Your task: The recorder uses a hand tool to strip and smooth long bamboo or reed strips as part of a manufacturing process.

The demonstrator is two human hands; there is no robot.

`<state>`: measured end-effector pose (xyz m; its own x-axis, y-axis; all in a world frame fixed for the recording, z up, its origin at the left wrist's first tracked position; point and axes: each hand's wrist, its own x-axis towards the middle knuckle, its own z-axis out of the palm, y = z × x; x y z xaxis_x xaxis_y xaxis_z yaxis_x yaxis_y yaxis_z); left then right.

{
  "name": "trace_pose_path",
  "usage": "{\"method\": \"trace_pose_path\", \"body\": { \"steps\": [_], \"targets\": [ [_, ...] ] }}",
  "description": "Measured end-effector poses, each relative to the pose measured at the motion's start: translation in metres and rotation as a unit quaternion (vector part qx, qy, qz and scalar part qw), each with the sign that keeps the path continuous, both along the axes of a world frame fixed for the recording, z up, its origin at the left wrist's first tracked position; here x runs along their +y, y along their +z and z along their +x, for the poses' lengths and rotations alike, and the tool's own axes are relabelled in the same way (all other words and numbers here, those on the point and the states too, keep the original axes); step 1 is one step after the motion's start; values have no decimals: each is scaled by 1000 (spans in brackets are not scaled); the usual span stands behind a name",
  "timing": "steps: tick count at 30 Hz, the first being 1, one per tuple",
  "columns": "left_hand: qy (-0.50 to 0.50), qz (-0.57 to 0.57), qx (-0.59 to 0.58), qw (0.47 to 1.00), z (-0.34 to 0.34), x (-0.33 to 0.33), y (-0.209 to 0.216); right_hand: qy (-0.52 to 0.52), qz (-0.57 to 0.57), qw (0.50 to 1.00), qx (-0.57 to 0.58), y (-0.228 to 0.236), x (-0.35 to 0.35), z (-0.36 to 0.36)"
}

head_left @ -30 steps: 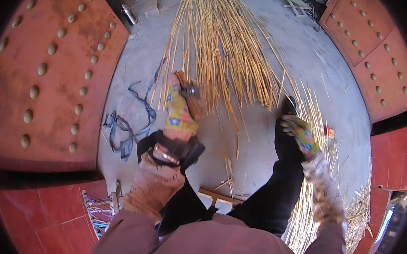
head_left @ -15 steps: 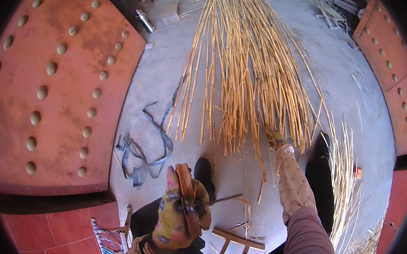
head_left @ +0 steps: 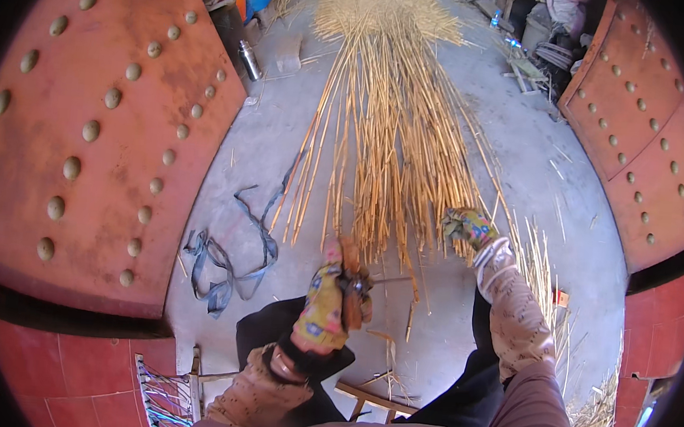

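My left hand [head_left: 326,308], in a flowered yellow-green glove, grips a brown wooden block tool [head_left: 355,294] upright in front of my lap. A thin dark rod [head_left: 394,280] sticks out of the tool to the right. Long golden reed stalks [head_left: 394,154] fan toward me across the floor, their far ends running into a woven mat [head_left: 372,5]. My right hand [head_left: 469,226], gloved alike, curls its fingers around stalk ends at the right side of the fan. The glove hides how many stalks it holds. The tool sits just short of the nearest stalk ends.
A grey strap [head_left: 231,273] lies tangled on the left. Red studded doors [head_left: 100,157] flank me. Paler stalks [head_left: 540,267] lie by my right leg. A metal flask [head_left: 249,60] stands far left. A low wooden stool [head_left: 377,397] and a corded seat [head_left: 166,399] are close by.
The view has tilted up, showing more of the mat. My left hand has moved forward and right with the tool, nearer the stalks. My right hand remains at the stalk ends.
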<state>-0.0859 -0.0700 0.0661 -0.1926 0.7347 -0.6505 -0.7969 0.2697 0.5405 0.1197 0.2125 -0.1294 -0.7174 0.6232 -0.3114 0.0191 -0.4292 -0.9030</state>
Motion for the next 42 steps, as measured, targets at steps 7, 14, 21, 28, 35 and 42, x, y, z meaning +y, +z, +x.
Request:
{"method": "trace_pose_path", "body": {
  "steps": [7,14,21,28,35,42],
  "targets": [
    [-102,-44,51,992,56,2,-23,94,-133,987,-4,161,-211,71],
    [-320,154,-229,906,142,38,-58,59,-92,994,6,204,-394,208],
    [-220,83,-108,966,197,37,-47,-116,-157,980,-30,213,-486,248],
    [-302,95,-86,944,249,-35,-11,-193,-110,975,-28,177,-459,198],
    [-541,473,151,679,266,-108,91,-218,-150,963,-45,164,-482,217],
    [-488,301,-76,816,267,-110,71,-226,-164,959,-57,156,-496,224]
  ]
}}
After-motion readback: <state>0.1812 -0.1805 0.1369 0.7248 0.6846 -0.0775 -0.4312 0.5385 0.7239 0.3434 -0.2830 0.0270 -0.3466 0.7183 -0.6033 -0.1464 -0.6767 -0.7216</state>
